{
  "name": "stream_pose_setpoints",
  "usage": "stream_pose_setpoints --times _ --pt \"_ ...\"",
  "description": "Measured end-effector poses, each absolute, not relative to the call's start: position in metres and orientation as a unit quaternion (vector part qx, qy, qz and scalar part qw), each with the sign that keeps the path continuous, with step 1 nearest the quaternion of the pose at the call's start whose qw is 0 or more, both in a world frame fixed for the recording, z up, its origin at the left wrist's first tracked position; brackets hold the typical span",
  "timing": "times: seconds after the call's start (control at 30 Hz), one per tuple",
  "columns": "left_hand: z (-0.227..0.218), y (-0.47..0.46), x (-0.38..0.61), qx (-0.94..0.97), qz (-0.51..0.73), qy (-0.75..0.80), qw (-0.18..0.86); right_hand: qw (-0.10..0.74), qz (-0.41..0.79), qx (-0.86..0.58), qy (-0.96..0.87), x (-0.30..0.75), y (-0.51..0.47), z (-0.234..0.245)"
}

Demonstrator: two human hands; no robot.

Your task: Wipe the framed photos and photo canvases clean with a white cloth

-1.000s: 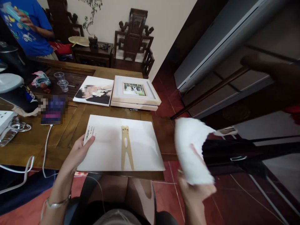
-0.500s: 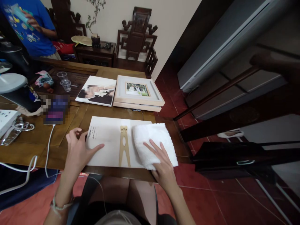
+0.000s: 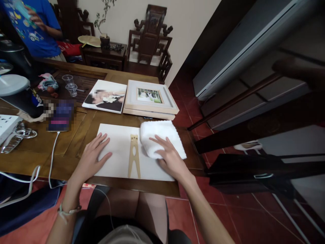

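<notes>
A white rectangular panel (image 3: 116,166) lies flat near the table's front edge, with a gold A-shaped stand leg (image 3: 134,154) attached or resting at its middle. My left hand (image 3: 94,157) rests on the panel's left side, fingers stretched and apart, holding nothing. Over the panel's right side is a folded white towel (image 3: 175,135). My right hand (image 3: 169,156) lies on the towel's near part with its fingers spread, pressing or touching it from above; its grip is not closed.
Behind the panel lie a photo print (image 3: 108,96) and stacked framed pictures (image 3: 149,96). Left are a phone (image 3: 61,115) with a white cable, a black cup (image 3: 19,101), a power strip (image 3: 7,127) and clear small cups (image 3: 71,88). Across the table stands a person in blue (image 3: 38,27).
My right hand and the towel have moved away from me, up the panel. My left hand has shifted onto the panel and flattened, covering the printed label.
</notes>
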State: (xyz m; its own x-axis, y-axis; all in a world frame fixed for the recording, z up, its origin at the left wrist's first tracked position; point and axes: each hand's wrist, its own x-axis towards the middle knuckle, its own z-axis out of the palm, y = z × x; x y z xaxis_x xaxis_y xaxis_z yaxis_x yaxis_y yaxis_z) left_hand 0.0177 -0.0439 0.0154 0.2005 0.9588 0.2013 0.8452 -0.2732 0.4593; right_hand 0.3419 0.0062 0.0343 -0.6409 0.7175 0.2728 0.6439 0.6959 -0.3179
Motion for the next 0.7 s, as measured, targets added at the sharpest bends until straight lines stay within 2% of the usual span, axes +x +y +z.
stream_pose_setpoints --times 0.2,0.37,0.5,0.7 --pt "0.017 -0.041 0.020 0.750 0.232 0.605 0.131 0.152 0.078 -0.385 -0.907 0.321 0.023 0.033" --pt "0.018 -0.038 0.023 0.734 0.260 0.615 0.122 0.189 0.114 -0.356 -0.908 0.332 -0.050 0.043" --pt "0.017 -0.036 0.020 0.753 0.248 0.599 0.113 0.178 0.187 -0.354 -0.899 0.345 -0.089 0.056" --pt "0.016 -0.037 0.018 0.754 0.235 0.602 0.117 0.234 0.232 -0.359 -0.873 0.352 -0.045 0.046"
